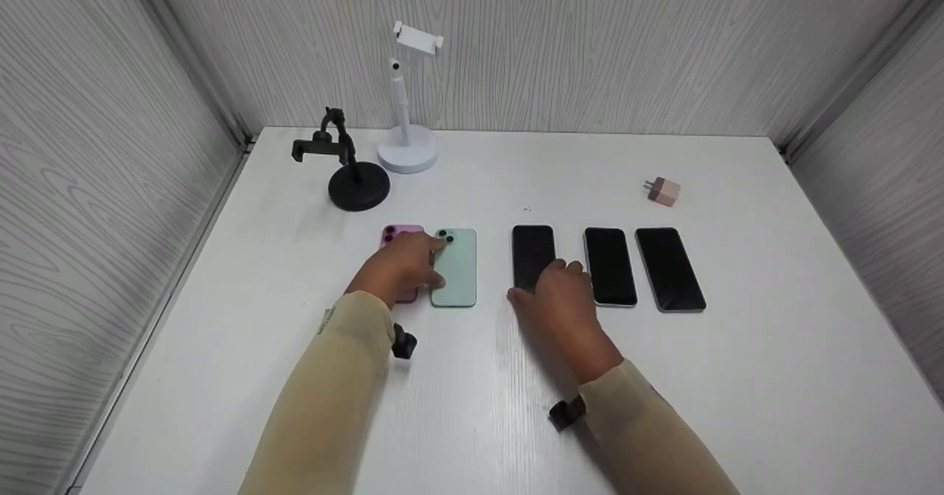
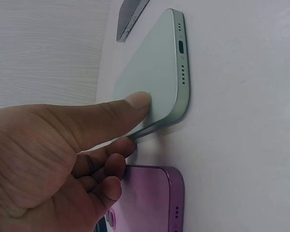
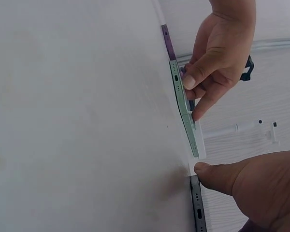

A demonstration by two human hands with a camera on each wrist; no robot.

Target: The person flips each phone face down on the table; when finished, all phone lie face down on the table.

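A mint-green phone lies back up on the white table, its cameras at the far end. My left hand pinches it at the left edge; in the left wrist view the thumb lies on its back and the other fingers curl beside that edge. Partly hidden under this hand is a pink-purple phone, also back up. Farther right, my right hand grips a black-screened phone near its close end, with the thumb at its left edge and fingers on the right side.
Two more black-screened phones, a middle one and a rightmost one, lie right of that hand. Behind them sits a pink charger plug. A black phone stand and a taller white phone stand are at the back left.
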